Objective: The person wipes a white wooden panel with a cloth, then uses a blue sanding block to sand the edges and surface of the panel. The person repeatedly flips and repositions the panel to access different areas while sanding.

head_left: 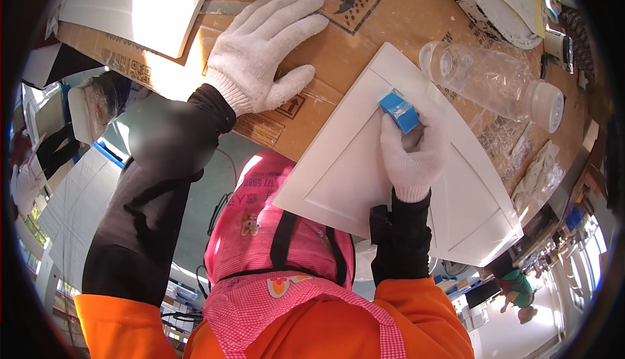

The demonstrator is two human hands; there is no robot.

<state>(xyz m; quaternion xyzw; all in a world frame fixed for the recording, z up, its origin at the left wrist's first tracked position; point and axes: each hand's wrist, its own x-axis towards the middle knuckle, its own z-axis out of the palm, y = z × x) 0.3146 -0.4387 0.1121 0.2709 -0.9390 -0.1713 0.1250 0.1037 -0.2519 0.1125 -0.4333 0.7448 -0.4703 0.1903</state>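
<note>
My right hand (416,157), in a white knit glove, grips a small blue block (400,111) between thumb and fingers. The block looks like a sanding block, with a pale, dusty patch on one face. Beneath it lies a white panel (345,176) with a raised frame and recessed centre, like a cabinet door, reaching over the table's near edge. My left hand (260,59), also gloved, rests with spread fingers on the brown cardboard (351,53) covering the table, left of the panel and apart from it.
A clear plastic bottle (491,82) with a white cap lies beside the panel's far right edge. Crumpled clear plastic (540,176) sits at the right. Another white panel (124,17) is at the far left, a round white container (501,4) at the far right. A person (519,290) appears at lower right.
</note>
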